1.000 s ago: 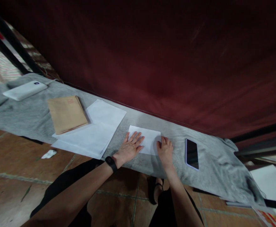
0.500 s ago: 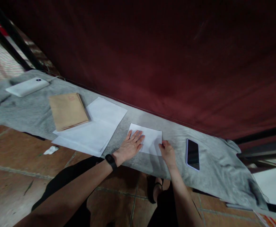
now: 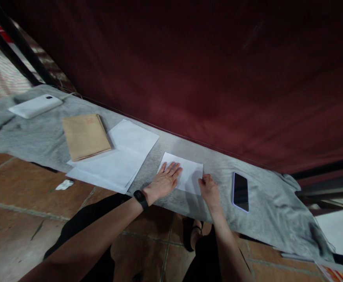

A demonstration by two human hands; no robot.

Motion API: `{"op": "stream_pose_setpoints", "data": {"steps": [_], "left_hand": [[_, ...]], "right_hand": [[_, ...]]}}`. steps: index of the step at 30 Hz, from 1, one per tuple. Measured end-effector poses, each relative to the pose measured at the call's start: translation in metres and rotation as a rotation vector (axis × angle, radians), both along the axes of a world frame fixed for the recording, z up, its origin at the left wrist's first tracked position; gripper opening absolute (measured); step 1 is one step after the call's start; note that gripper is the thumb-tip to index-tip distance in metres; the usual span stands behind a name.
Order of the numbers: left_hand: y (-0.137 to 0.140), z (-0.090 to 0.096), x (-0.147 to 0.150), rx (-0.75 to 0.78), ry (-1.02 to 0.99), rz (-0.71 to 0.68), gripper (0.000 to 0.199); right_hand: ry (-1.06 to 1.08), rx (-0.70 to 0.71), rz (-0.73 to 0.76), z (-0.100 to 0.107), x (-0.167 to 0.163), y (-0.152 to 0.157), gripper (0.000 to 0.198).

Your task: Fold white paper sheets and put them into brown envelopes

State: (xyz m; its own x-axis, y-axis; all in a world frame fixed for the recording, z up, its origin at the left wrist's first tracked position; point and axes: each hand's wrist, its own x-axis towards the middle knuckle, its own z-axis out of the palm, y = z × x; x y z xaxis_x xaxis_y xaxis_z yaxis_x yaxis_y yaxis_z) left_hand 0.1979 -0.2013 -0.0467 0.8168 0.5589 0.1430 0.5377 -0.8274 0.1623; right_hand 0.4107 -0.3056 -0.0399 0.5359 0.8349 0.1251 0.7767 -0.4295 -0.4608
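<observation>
A small white sheet of paper, which looks folded, lies on the grey cloth in front of me. My left hand rests flat on its left part, fingers spread, with a black band on the wrist. At the paper's right edge, my right hand has its fingers curled together, thumb and forefinger closed on that edge. To the left lie larger white sheets, with a stack of brown envelopes on top of them.
A phone in a pale purple case lies right of my right hand. A white device with a cable sits at the far left. Behind the cloth hangs a dark red curtain. A crumpled white scrap is on the tiled floor.
The view has shifted very slightly. Both hands stay at the small paper in nearly the same pose, and nothing has been let go.
</observation>
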Motion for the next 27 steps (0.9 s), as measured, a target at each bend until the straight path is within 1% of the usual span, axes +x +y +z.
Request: {"op": "stream_pose_setpoints", "data": {"steps": [2,4,7,9,11,14,17,27], "left_hand": [[-0.001,0.001,0.001,0.009,-0.003,0.002,0.051],[-0.001,0.002,0.003,0.026,-0.013,0.009,0.050],[-0.001,0.001,0.006,0.055,-0.033,0.015,0.050],[-0.001,-0.002,0.009,0.067,-0.042,0.012,0.052],[0.000,-0.005,0.012,0.070,-0.049,0.028,0.053],[0.001,-0.009,0.016,0.065,-0.057,0.070,0.055],[0.000,-0.010,0.017,0.058,-0.064,0.089,0.055],[0.002,-0.006,0.006,0.035,-0.043,0.132,0.054]], "right_hand": [[-0.097,0.076,0.017,0.002,-0.006,0.003,0.025],[-0.140,0.157,0.103,0.002,-0.018,0.009,0.031],[-0.080,0.237,0.253,-0.005,-0.040,0.019,0.040],[-0.073,0.213,0.335,-0.012,-0.055,0.025,0.044],[-0.104,0.159,0.366,-0.018,-0.064,0.029,0.047],[-0.170,0.082,0.347,-0.023,-0.068,0.031,0.049],[-0.240,0.043,0.318,-0.025,-0.064,0.031,0.049],[-0.376,0.050,0.195,-0.033,-0.039,0.024,0.052]]}}
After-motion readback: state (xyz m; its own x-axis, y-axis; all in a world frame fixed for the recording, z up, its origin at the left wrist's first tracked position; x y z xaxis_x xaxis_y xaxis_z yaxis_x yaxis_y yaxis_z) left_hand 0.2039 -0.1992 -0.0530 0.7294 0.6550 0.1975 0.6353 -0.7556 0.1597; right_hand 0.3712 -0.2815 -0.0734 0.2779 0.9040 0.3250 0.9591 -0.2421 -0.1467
